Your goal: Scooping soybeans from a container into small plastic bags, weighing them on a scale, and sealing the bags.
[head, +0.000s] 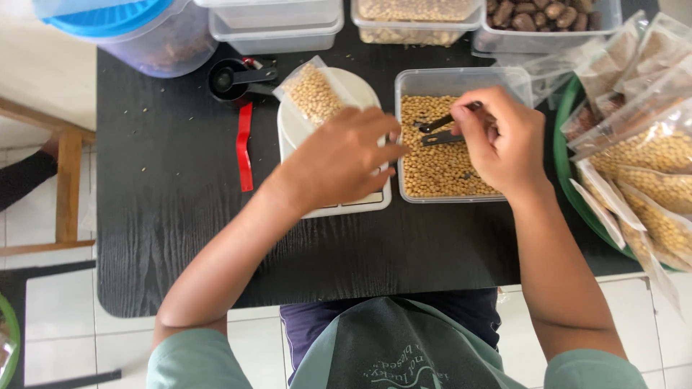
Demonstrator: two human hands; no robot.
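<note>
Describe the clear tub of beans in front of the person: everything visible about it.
The clear tub is a rectangular, lidless container of thin transparent plastic, sitting flat on the black table, right of the white scale. Small tan beans fill it in a shallow layer. Dark measuring spoons lie across the beans. The right hand is over it, gripping a spoon handle; the left hand reaches its left rim.

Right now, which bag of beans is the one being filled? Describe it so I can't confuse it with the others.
Start at the black table and find the white scale at its middle, just left of the clear tub of beans. The small clear bag lies on the scale's round platform, beyond the left hand. Unlike the bags piled in the green tray at the right, it lies alone.
</note>
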